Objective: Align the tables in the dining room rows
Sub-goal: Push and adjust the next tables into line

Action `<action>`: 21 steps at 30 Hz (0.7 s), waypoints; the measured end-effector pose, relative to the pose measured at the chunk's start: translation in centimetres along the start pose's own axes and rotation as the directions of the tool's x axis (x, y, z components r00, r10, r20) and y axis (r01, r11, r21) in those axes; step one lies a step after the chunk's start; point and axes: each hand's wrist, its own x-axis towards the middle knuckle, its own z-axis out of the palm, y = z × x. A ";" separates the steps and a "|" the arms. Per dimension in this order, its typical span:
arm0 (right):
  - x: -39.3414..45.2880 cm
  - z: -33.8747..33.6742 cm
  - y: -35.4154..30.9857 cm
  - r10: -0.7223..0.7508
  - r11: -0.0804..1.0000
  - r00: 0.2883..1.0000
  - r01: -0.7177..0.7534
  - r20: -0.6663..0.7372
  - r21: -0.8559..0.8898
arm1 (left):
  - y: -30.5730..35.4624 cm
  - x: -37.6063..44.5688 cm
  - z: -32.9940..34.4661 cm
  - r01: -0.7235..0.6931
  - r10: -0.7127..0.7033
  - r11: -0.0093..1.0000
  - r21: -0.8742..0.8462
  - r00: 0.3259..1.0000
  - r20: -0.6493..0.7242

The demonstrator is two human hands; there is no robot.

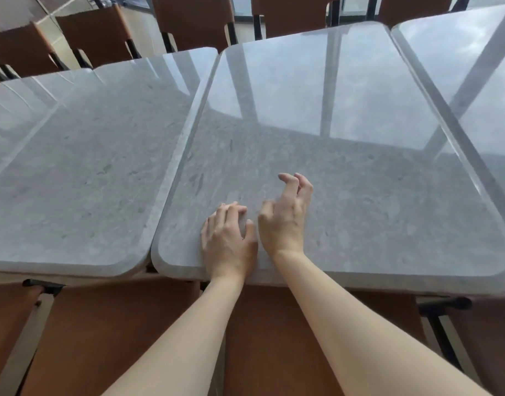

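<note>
The middle table (345, 138) is lying under both my hands, stretching off toward twelve o'clock. My left hand (227, 238) is resting loosely curled on its near edge, holding nothing. My right hand (285, 218) is hovering at its three o'clock, fingers apart and empty.

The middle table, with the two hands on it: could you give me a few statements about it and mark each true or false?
1. Both hands are over the middle table. True.
2. The left hand grips a cup. False: it holds nothing and lies on the tabletop near the front edge.
3. The right hand has loosely curled fingers and holds nothing. True.
4. The chairs beyond the tables are blue. False: they are brown.
5. The left table carries plates. False: none show.
</note>
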 end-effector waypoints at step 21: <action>-14.0 -16.6 -14.6 0.084 0.985 0.994 -0.094 0.076 0.145 | 8.7 -6.6 -15.1 -0.012 0.192 0.922 -0.388 0.883 0.429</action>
